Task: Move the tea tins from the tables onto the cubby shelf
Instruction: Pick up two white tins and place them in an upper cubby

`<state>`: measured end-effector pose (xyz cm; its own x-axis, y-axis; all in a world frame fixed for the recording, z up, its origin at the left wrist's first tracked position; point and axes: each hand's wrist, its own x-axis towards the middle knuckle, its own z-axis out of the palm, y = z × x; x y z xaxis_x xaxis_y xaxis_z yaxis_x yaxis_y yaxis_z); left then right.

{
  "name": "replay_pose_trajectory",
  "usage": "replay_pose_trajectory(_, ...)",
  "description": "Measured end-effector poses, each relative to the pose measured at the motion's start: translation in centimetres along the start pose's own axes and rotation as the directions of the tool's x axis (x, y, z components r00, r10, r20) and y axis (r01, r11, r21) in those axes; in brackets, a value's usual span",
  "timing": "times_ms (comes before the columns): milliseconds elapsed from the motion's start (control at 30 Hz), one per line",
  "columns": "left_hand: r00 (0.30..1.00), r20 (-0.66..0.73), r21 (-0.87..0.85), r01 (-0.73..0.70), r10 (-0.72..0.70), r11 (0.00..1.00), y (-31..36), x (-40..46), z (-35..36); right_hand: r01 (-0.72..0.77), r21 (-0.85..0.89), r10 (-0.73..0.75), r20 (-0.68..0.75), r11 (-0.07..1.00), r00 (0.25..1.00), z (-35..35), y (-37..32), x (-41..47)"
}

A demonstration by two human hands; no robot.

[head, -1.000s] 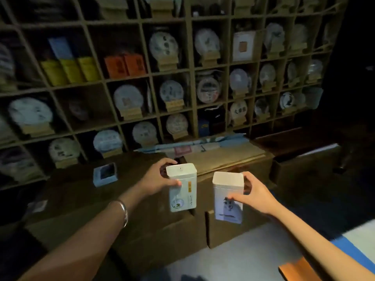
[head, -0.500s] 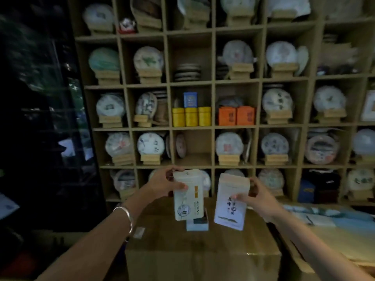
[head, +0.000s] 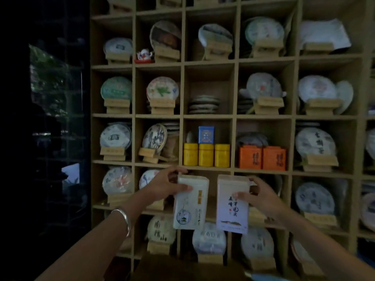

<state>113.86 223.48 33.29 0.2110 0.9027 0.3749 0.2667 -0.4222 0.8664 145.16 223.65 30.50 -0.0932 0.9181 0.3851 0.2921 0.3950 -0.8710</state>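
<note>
1. Left hand (head: 164,186) gripping a white tea tin (head: 190,202) near its top, thumb across the front face, fingers curled behind; silver bangle (head: 121,221) on that wrist.
2. Right hand (head: 261,196) gripping a second white tin (head: 233,204) by its right edge, thumb on the front beside dark brush lettering.
3. Both tins upright, side by side and just apart, held up in the air in front of the cubby shelf (head: 234,118) — level with the cubby row below the coloured tins, not resting on any ledge.
4. Directly above the held tins: three yellow canisters (head: 206,155) in one cubby, with a small blue box (head: 206,134) standing on them.
5. One cubby to the right: two orange boxes (head: 262,158) standing side by side.
6. Elsewhere in the grid: round wrapped tea cakes (head: 163,89) propped on small wooden stands, plus a flat stack of cakes in the cubby above the yellow canisters.
7. Dim lighting; dark glass at far left — details there too faint to tell.
</note>
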Motion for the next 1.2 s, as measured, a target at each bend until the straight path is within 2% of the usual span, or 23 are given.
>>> replay_pose_trajectory(167, 0.993, -0.077, 0.029, -0.086, 0.088, 0.996, 4.4, 9.8, -1.5, 0.080, 0.039, -0.080, -0.008, 0.996, 0.997, -3.4, -4.2, 10.0)
replay_pose_trajectory(367, 0.966, -0.160, -0.007, -0.207, 0.204, 0.978, 10.9, 19.6, -4.8, 0.182, 0.036, -0.177, -0.116, 0.983, 0.977, -5.5, -10.5, 20.2)
replay_pose_trajectory(500, 0.941, -0.204, 0.112, -0.253, 0.271, 0.961, 14.9, 25.0, -7.3, 0.230, 0.031, -0.224, -0.138, 0.973, 0.965, -6.2, -14.2, 25.7)
replay_pose_trajectory(633, 0.933, -0.194, 0.133, -0.281, 0.303, 0.950, 17.0, 30.0, -10.1, 0.255, -0.012, -0.255, -0.123, 0.967, 0.959, -6.8, -17.0, 30.9)
replay_pose_trajectory(800, 0.936, -0.205, 0.127, -0.265, 0.287, 0.956, 16.7, 35.9, -12.0, 0.258, -0.064, -0.264, -0.116, 0.964, 0.958, -7.5, -18.4, 36.3)
replay_pose_trajectory(900, 0.953, -0.158, 0.068, -0.251, 0.259, 0.966, 15.4, 39.1, -13.0, 0.235, -0.093, -0.242, -0.074, 0.968, 0.967, -7.9, -18.5, 39.4)
replay_pose_trajectory(1067, 0.952, -0.058, 0.044, -0.299, 0.301, 0.953, 13.7, 43.3, -12.7, 0.155, -0.181, -0.164, -0.031, 0.971, 0.986, -7.4, -17.8, 44.2)
replay_pose_trajectory(1200, 0.949, -0.075, -0.037, -0.309, 0.305, 0.950, 12.0, 44.9, -11.4, 0.111, -0.184, -0.117, -0.022, 0.977, 0.993, -6.7, -16.5, 46.9)
